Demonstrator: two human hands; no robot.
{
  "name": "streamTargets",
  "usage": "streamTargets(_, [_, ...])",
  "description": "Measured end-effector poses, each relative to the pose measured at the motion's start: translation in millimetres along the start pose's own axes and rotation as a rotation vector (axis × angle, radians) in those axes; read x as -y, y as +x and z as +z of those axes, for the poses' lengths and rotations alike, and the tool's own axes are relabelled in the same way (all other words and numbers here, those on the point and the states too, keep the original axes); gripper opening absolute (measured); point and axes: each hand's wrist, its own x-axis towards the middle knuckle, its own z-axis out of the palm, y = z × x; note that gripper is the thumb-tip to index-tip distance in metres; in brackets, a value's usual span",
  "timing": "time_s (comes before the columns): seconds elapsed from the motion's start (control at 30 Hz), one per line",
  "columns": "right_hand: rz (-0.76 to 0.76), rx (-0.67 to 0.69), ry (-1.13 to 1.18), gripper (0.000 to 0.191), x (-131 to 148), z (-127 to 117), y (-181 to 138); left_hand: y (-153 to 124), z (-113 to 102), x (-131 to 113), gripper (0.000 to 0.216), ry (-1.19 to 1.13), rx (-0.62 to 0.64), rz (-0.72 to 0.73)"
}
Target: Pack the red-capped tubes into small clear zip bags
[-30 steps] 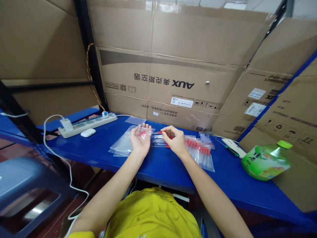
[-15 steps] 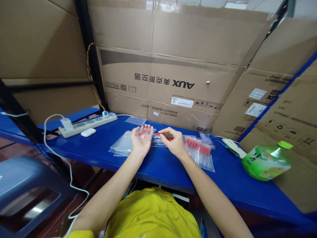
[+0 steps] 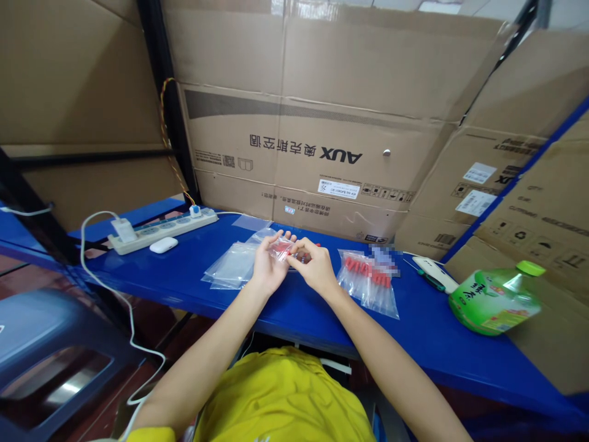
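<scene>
plastic: one bag (image 3: 280,247) held in left hand (image 3: 267,267), grip of right hand (image 3: 316,265) unclear.

A yellow shirt (image 3: 289,399) is worn — matching sleeve (image 3: 151,435), white marking (image 3: 263,438).

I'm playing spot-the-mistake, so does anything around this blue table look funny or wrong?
Yes, the big cardboard sheet behind the blue table has its letters upside down. The green bottle seems to lean, but that may just be the wide camera view. I see nothing spilled.
</scene>
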Motion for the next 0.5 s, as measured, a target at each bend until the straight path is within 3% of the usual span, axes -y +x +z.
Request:
streamTargets(0.23, [-0.057, -0.053, 0.03, 0.011, -3.6, 5.7, -0.3, -2.1, 1.1, 0.0, 0.014, 0.008, 0.039, -0.033])
streamTargets(0.5, [-0.141, 0.036, -0.102, 0.016, -0.8, 3.8, -1.5, -0.1, 0.3, -2.0, 0.022, -0.012, 0.018, -0.025])
